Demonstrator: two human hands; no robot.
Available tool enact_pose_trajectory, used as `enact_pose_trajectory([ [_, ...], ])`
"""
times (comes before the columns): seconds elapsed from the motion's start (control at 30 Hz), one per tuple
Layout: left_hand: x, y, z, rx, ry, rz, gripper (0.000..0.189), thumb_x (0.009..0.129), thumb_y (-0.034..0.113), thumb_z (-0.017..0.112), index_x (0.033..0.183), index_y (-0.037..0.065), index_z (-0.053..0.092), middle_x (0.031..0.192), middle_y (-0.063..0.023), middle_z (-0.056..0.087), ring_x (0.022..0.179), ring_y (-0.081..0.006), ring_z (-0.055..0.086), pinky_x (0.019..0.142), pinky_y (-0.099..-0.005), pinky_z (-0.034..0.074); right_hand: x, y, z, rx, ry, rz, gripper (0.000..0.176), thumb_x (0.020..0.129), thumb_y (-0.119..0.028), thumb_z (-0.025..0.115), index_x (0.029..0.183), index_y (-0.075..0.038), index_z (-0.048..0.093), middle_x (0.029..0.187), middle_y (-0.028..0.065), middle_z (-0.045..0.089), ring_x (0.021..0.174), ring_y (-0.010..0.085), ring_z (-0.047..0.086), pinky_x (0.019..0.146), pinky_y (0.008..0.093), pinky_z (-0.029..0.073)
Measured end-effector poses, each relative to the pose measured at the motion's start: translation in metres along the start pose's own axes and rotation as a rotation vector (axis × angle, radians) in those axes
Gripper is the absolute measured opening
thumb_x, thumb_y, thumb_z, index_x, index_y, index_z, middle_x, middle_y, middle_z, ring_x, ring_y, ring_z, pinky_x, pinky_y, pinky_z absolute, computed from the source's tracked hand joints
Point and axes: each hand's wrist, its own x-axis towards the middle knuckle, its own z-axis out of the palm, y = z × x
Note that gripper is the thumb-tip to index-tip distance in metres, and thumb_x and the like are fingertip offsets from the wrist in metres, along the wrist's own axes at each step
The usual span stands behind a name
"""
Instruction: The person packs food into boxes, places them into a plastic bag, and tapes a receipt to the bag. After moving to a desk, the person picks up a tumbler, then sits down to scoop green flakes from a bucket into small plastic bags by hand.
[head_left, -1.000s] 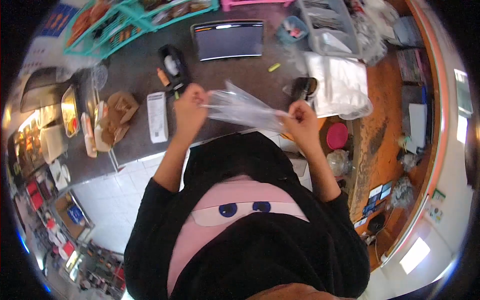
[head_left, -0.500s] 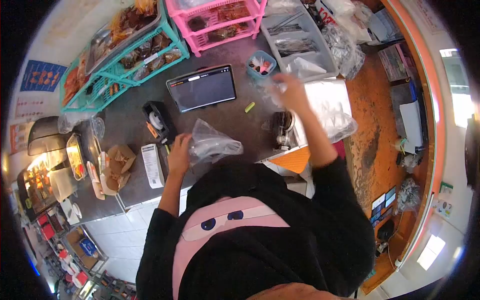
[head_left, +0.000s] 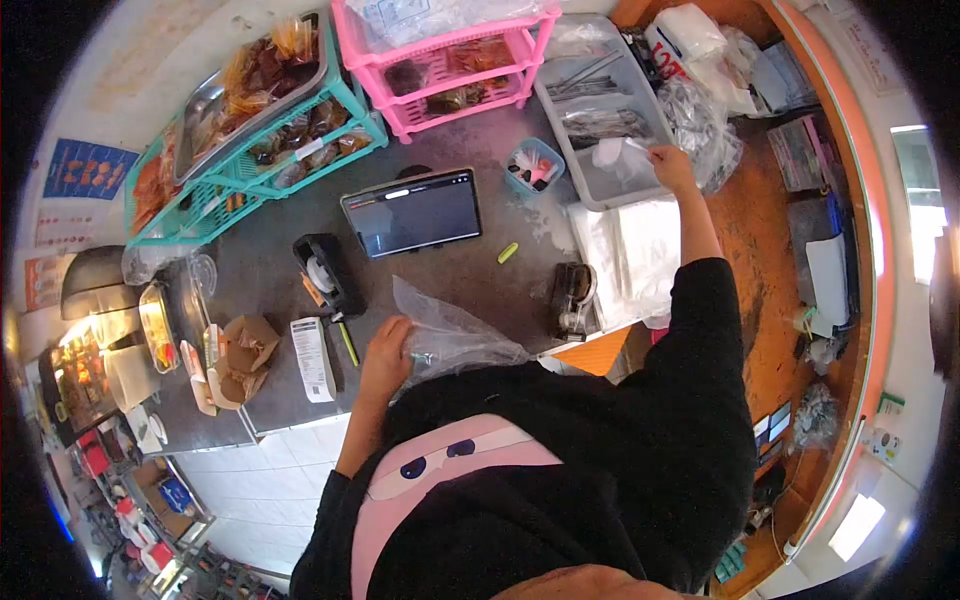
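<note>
A clear plastic bag [head_left: 455, 330] lies at the counter's front edge, and my left hand [head_left: 388, 350] is closed on its left side. My right hand [head_left: 672, 168] reaches to the right side of a grey divided tray [head_left: 605, 190], its fingers pinched at a small white translucent piece [head_left: 622, 158] in the front compartment. Wrapped utensils fill the compartments behind. White plastic bags [head_left: 635, 262] lie flat below the tray. Left of them stands a black tape dispenser [head_left: 573, 300]. A tablet [head_left: 415, 215] leans upright beyond my left hand.
Teal baskets [head_left: 300, 165] and a pink rack [head_left: 465, 75] hold packed food at the back. A blue tub [head_left: 533, 166] stands beside the tray. A second tape dispenser [head_left: 325, 275], a receipt [head_left: 313, 360], a green pen [head_left: 348, 343] and a cardboard box [head_left: 245, 355] are at the left.
My right hand has moved right, from over the tray's near left corner to its right side. The plastic bag in my left hand is spread wider. The whole view has shifted slightly.
</note>
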Motion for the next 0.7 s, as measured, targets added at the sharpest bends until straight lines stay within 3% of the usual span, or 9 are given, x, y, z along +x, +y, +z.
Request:
enact_pose_trajectory([
  [0.1,0.006,0.008,-0.001,-0.069,0.012,-0.028,0.054,0.073,-0.011,0.054,0.124,0.006,0.057,0.113,-0.0166,0.061,0.11,-0.0392,0.062,0.094,-0.0475,0.051,-0.006,0.004,-0.004,0.163,0.06,0.018,0.016,0.08,-0.018,0.082,0.093,-0.01,0.079,0.086,0.0162,0.075,0.082,0.0298,0.074,0.074,0.0414,0.055],
  [0.2,0.009,0.015,-0.005,-0.034,0.026,-0.057,0.058,0.074,-0.008,0.058,0.129,0.01,0.055,0.11,-0.0145,0.061,0.107,-0.0366,0.064,0.088,-0.0469,0.054,-0.011,-0.001,-0.018,0.101,0.05,-0.045,0.019,0.083,-0.021,0.081,0.089,-0.005,0.075,0.076,0.0089,0.073,0.068,0.0201,0.067,0.064,0.0362,0.051],
  [0.4,0.013,0.041,-0.027,0.109,-0.084,-0.155,0.065,0.07,0.007,0.081,0.129,0.015,0.054,0.109,-0.0073,0.059,0.102,-0.0308,0.066,0.079,-0.0446,0.057,-0.006,-0.004,-0.023,0.252,0.014,-0.04,0.026,0.079,-0.019,0.086,0.076,-0.004,0.065,0.068,0.0035,0.064,0.065,0.0141,0.059,0.065,0.0324,0.048],
  [0.53,-0.005,0.018,-0.013,0.1,-0.044,-0.104,0.066,0.068,0.017,0.089,0.126,0.017,0.057,0.109,-0.0048,0.059,0.099,-0.0295,0.067,0.077,-0.0436,0.057,0.004,0.011,-0.017,0.487,-0.082,0.12,0.02,0.084,-0.019,0.082,0.087,-0.004,0.068,0.074,0.0006,0.065,0.069,0.0133,0.059,0.066,0.0308,0.048],
  [0.6,-0.013,0.014,-0.01,0.111,-0.032,-0.032,0.053,0.072,0.018,0.087,0.119,0.017,0.062,0.108,-0.0037,0.06,0.096,-0.0294,0.067,0.075,-0.0429,0.057,0.01,0.02,-0.009,0.613,-0.091,0.18,0.023,0.086,-0.021,0.081,0.088,-0.003,0.067,0.081,0.0033,0.069,0.076,0.0133,0.062,0.066,0.0291,0.049],
  [0.7,-0.019,0.013,-0.008,0.114,-0.046,-0.026,0.031,0.08,0.018,0.082,0.107,0.016,0.068,0.104,-0.0028,0.061,0.091,-0.03,0.068,0.072,-0.0421,0.056,0.002,0.017,-0.003,0.767,0.078,0.198,0.03,0.093,-0.032,0.073,0.092,-0.002,0.068,0.089,0.0059,0.069,0.079,0.0159,0.062,0.071,0.0333,0.05],
])
